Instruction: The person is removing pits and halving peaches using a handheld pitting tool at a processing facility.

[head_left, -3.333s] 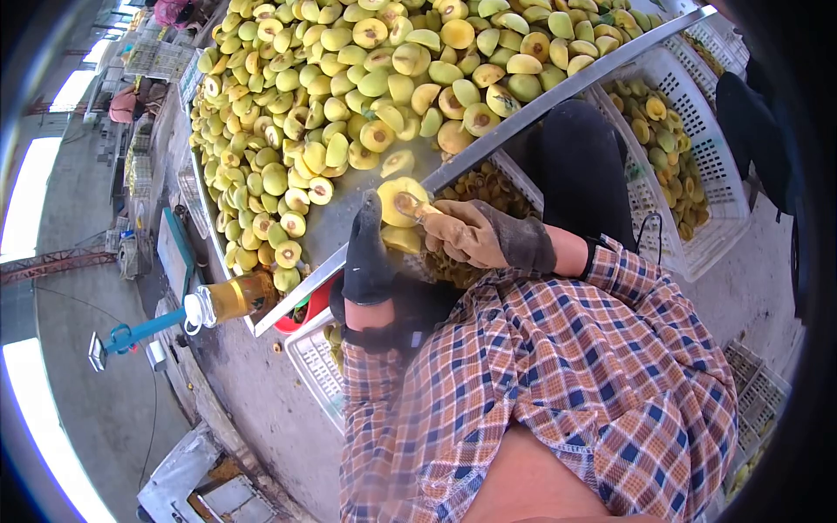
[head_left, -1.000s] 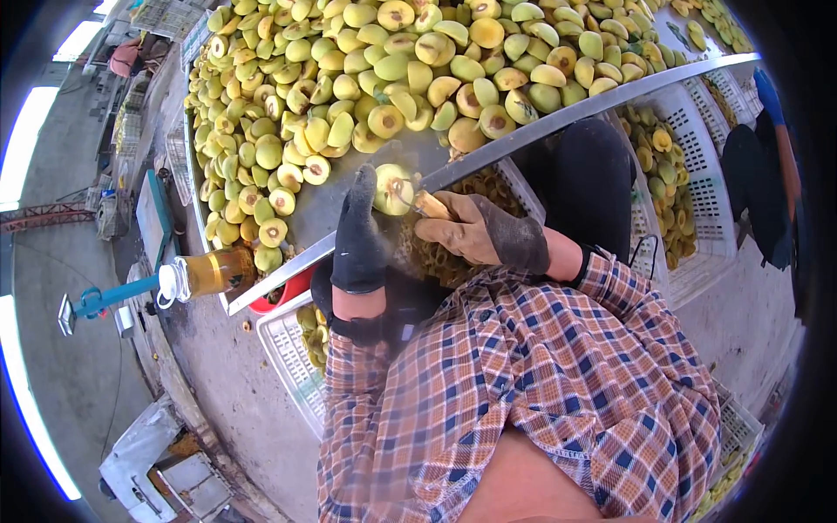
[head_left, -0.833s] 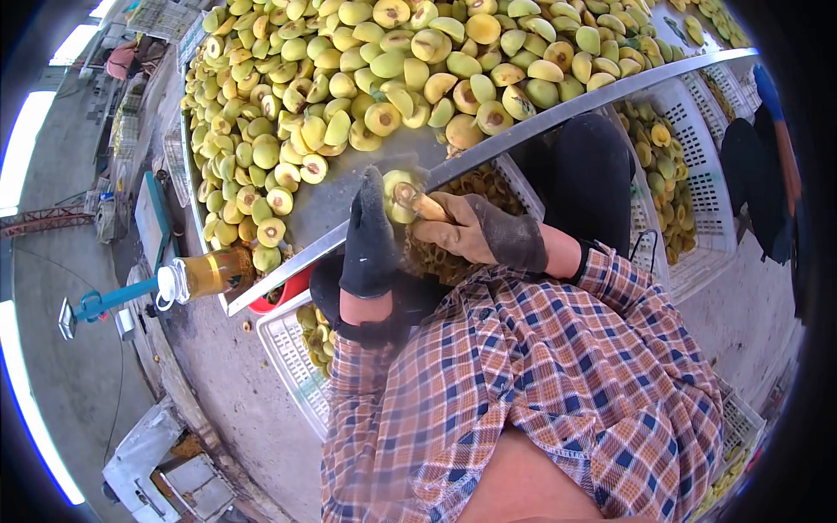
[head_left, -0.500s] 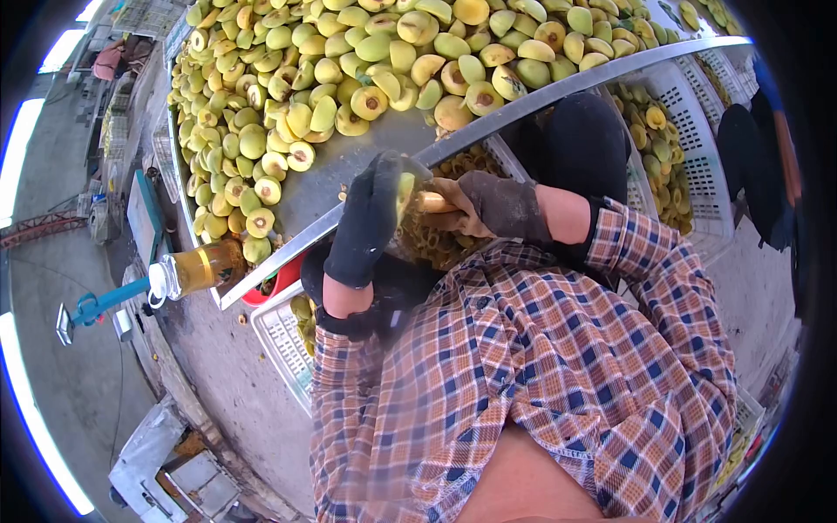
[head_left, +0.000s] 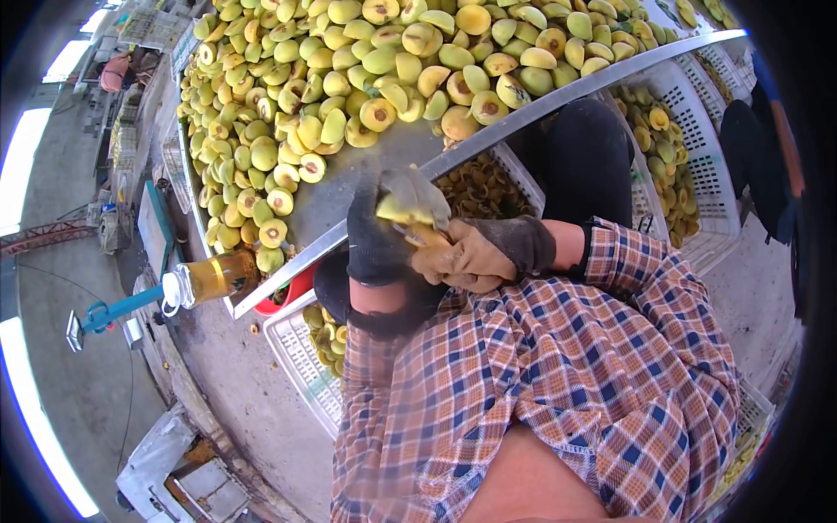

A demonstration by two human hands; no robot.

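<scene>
My left hand (head_left: 377,218), in a black and grey glove, is closed around a half of a yellow-green fruit (head_left: 399,212), cut side not clearly seen. My right hand (head_left: 475,254), in a tan and dark brown glove, is closed on a small hand tool (head_left: 403,232). The tool's metal end reaches toward the fruit half, just below it; its handle is hidden in the glove. Both hands meet over my lap, in front of the metal table edge (head_left: 488,132). A crate of brown pieces (head_left: 484,187) lies behind and beneath them.
Many halved fruits (head_left: 384,61) cover the metal table. White crates of fruit pieces stand to the right (head_left: 702,166) and lower left (head_left: 301,357). A jar of amber liquid (head_left: 214,279) sits on the left, near a red container (head_left: 292,292). Another person (head_left: 115,71) is far left.
My right hand has turned and moved down-left, so the wooden tool handle is now covered. My left hand's fingers have shifted around the fruit half. The whole view has tilted slightly.
</scene>
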